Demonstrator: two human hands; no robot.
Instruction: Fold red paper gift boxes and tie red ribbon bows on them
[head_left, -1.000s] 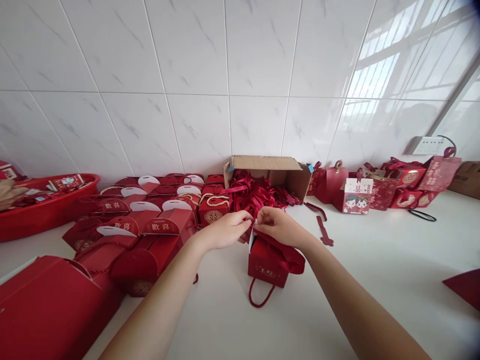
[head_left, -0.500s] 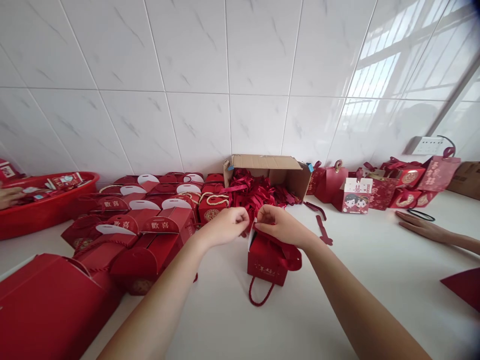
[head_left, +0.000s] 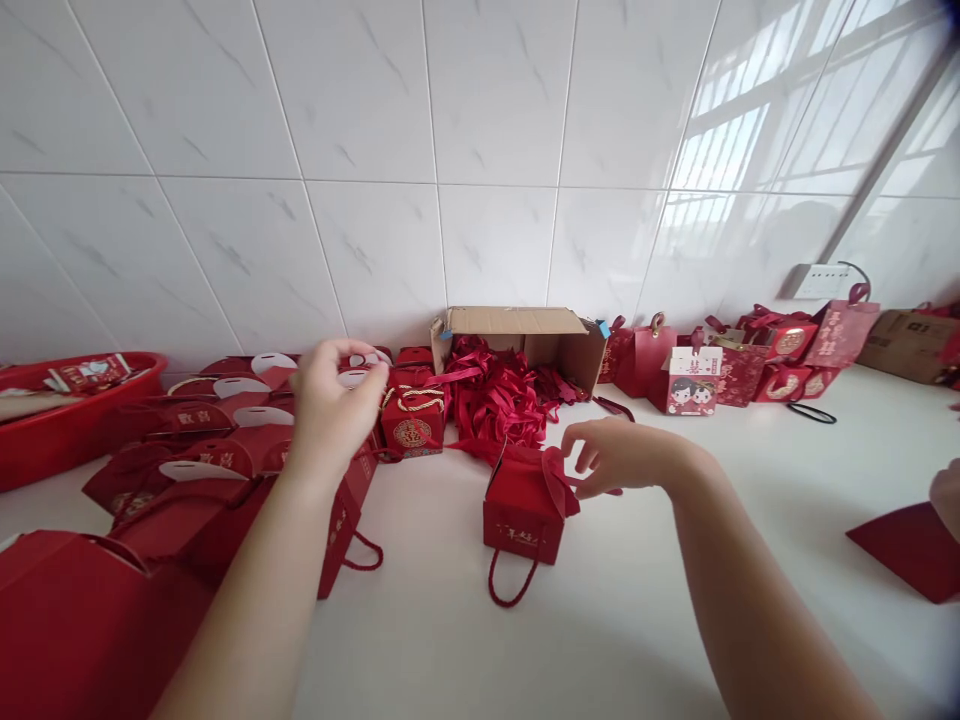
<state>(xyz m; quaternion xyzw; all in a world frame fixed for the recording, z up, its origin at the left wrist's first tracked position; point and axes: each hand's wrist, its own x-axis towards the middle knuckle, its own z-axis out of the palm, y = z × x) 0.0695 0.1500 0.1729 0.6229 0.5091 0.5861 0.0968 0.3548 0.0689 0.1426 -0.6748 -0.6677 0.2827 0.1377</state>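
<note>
A small red gift box (head_left: 523, 525) with gold lettering stands on the white table, its rope handle hanging down the front and a loop of red ribbon at its right side. My right hand (head_left: 626, 455) is just right of the box top, fingers curved and apart, with nothing seen in them. Above the rows of boxes at left, my left hand (head_left: 337, 405) is raised, thumb and fingertips drawn together. Whatever they may pinch is too small to make out. Behind the gift box, red ribbons (head_left: 502, 400) spill from a cardboard box (head_left: 517, 320) lying on its side.
Red gift boxes (head_left: 199, 420) fill the table's left side, beside a red basin (head_left: 142, 395) with another person's arm in it. More decorated boxes (head_left: 690, 385) line the wall at right. At the right edge a person's hand (head_left: 946, 495) is at a red folded piece (head_left: 907, 550).
Both my hands have parted from the gift box top: the left went left and up, the right moved right. The other person's hand at right has left the table by the black loop.
</note>
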